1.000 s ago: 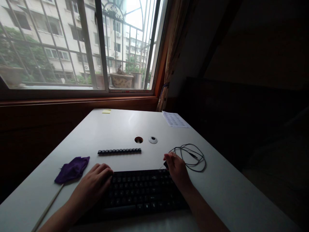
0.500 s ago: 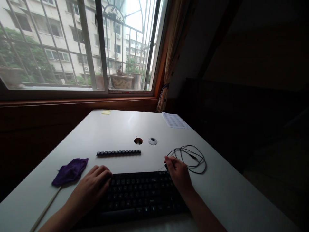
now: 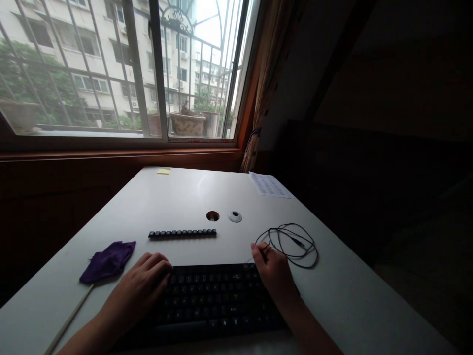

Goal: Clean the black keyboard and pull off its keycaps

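Note:
A black keyboard (image 3: 218,298) lies in front of me on the white desk (image 3: 177,192). My left hand (image 3: 148,276) grips its left end, fingers curled over the back corner. Over the keyboard's back right corner, my right hand (image 3: 271,264) is closed in a pinch. A thin line like wire shows by its fingertips, but what it holds is too small to name. Behind the keyboard stands a straight row of black keycaps (image 3: 183,233). A coiled black cable (image 3: 314,254) with a plug lies just beyond my right hand.
To the left lies a purple cloth (image 3: 107,262) on a pale stick (image 3: 70,318). Farther back are a round cable hole (image 3: 213,216), its grey cover (image 3: 235,216), a printed sheet (image 3: 269,185) and a yellow note (image 3: 163,170). A barred window (image 3: 158,74) is beyond the desk.
My right hand has dropped slightly and turned a little over the corner. A small dark piece seen under its fingertips before is no longer visible there. My left hand stays in place.

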`<state>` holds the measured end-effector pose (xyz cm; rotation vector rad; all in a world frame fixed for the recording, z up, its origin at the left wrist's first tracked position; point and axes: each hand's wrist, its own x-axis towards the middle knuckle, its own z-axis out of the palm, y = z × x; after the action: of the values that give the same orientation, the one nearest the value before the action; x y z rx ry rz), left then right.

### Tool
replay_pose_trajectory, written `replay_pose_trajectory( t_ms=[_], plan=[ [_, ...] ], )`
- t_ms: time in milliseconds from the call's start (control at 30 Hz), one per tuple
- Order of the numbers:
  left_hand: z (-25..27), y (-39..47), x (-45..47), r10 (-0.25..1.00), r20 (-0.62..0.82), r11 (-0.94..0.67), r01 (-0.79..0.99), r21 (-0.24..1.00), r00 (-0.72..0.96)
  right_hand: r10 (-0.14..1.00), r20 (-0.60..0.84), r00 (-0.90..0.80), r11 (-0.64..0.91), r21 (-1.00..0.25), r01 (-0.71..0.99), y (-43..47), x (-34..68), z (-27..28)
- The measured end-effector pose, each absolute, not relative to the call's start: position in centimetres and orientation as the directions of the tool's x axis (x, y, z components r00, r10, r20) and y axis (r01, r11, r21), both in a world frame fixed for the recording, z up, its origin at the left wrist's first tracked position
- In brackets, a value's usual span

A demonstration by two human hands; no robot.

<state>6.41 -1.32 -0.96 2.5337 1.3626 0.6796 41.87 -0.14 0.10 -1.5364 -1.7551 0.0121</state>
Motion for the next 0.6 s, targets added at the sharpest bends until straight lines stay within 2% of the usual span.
replay_pose_trajectory(
  t_ms=[233, 467, 600],
  plan=[
    [-0.9, -1.3, 6.5, 0.832, 0.292, -0.553, 0.745, 0.373, 0.471, 0.818, 0.575, 0.007, 0.289, -0.421, 0.860, 0.0, 41.5, -0.5],
    [-0.8, -1.3, 6.5, 0.831, 0.290, -0.555, 0.744, 0.372, 0.474, 0.857, 0.515, -0.016, 0.277, -0.435, 0.857, 0.0, 41.0, -1.1],
    [-0.8, -1.3, 6.5, 0.822, 0.300, -0.568, 0.737, 0.367, 0.484, 0.875, 0.485, 0.005, 0.214, -0.395, 0.894, -0.1, 41.2, -1.0]
  ],
)
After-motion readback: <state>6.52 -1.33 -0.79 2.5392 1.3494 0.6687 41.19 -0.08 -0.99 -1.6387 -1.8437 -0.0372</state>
